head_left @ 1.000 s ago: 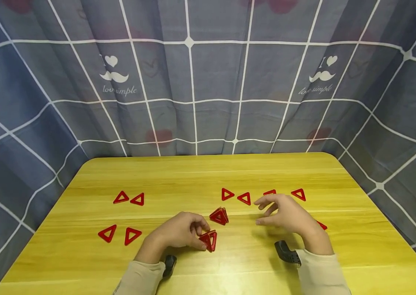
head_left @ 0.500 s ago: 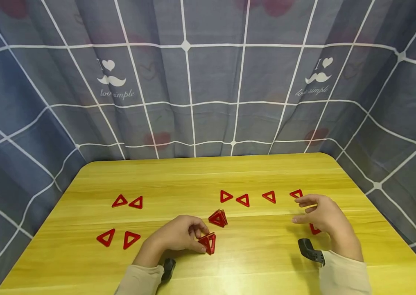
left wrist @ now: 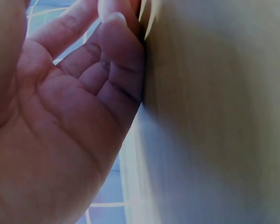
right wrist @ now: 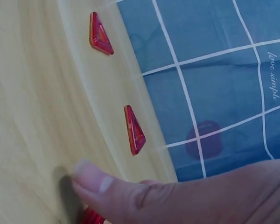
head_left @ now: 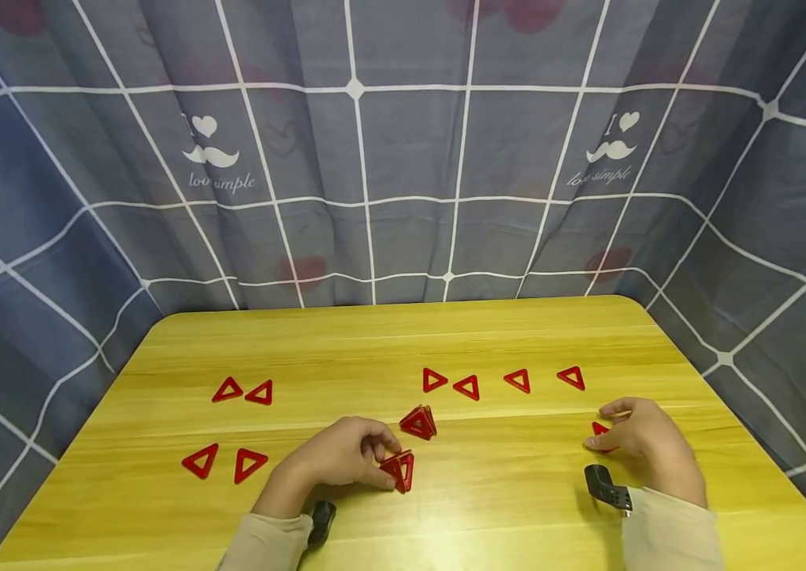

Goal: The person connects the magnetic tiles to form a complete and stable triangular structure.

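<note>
In the head view my left hand pinches a pair of red triangular frames that stand leaning together on the table. Those pieces are out of sight in the left wrist view, where the palm and curled fingers rest against the tabletop. Close behind them, a cluster of red triangles leans together. At the right, my right hand has its thumb and fingers spread about a flat red triangle, partly hidden by the thumb. The right wrist view shows the thumb just above that triangle.
More triangles lie flat along the back right, among them one red triangle and another. Several lie at the left, such as a near triangle. The yellow wooden table meets a grey checked curtain behind.
My right hand has moved right and down from the back row to the rightmost triangle. The left hand stays at the leaning pair. The head view has shifted slightly.
</note>
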Demonstrator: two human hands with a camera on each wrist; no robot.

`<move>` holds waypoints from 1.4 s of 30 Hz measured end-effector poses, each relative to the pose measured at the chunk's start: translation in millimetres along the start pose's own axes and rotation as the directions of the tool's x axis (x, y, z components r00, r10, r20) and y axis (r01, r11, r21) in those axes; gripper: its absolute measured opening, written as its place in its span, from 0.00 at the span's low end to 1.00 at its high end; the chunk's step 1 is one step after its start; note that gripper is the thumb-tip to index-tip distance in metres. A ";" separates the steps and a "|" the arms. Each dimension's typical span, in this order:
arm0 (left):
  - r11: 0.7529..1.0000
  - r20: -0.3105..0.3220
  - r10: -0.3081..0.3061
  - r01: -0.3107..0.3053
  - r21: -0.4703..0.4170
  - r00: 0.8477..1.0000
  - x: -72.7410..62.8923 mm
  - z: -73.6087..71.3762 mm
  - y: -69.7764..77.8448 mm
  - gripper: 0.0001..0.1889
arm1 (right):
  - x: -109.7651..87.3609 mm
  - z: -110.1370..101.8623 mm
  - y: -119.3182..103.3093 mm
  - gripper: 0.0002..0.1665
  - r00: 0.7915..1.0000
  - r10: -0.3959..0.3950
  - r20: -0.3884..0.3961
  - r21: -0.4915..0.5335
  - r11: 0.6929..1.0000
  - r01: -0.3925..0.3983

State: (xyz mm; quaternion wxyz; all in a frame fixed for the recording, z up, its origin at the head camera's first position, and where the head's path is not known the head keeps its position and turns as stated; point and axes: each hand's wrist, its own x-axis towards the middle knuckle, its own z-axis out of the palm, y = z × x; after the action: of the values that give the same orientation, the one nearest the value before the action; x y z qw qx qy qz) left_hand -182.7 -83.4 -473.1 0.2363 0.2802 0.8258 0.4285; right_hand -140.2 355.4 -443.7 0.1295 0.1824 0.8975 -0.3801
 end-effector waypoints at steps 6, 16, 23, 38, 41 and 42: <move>1.000 0.006 -0.011 0.011 -0.026 1.000 -1.4 -0.6 -0.1 0.16 | 0.7 4.3 -1.7 0.35 0.999 0.024 -0.022 -0.034 0.999 -0.025; 1.000 0.005 -0.007 0.007 -0.022 1.000 -1.2 -0.8 1.7 0.15 | 3.0 6.4 -4.0 0.18 1.000 -0.006 0.007 -0.010 1.000 0.006; 0.999 -0.010 0.007 -0.007 -0.035 1.000 -1.4 -0.7 5.1 0.14 | 5.8 10.9 -10.8 0.15 0.999 -0.033 0.004 -0.062 0.998 0.033; 1.000 -0.020 0.013 -0.013 -0.020 1.000 -0.3 -0.6 4.2 0.11 | 6.1 38.7 -41.0 0.20 0.958 -0.281 0.063 0.001 0.960 0.282; 1.000 -0.021 0.007 -0.008 -0.019 1.000 -0.8 -0.5 3.6 0.10 | 6.4 46.6 -48.5 0.19 0.920 -0.379 0.096 0.036 0.925 0.378; 1.000 -0.022 0.007 -0.007 -0.019 1.000 -1.0 -0.3 3.2 0.10 | 6.6 49.7 -51.5 0.18 0.906 -0.409 0.108 0.051 0.913 0.406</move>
State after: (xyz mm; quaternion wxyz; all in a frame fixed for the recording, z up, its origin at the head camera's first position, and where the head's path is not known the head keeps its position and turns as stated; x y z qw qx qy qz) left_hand -181.4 -82.7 -470.2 0.2284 0.2761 0.8232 0.4404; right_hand -163.4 287.5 -447.1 0.0968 -0.0295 0.9014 -0.4211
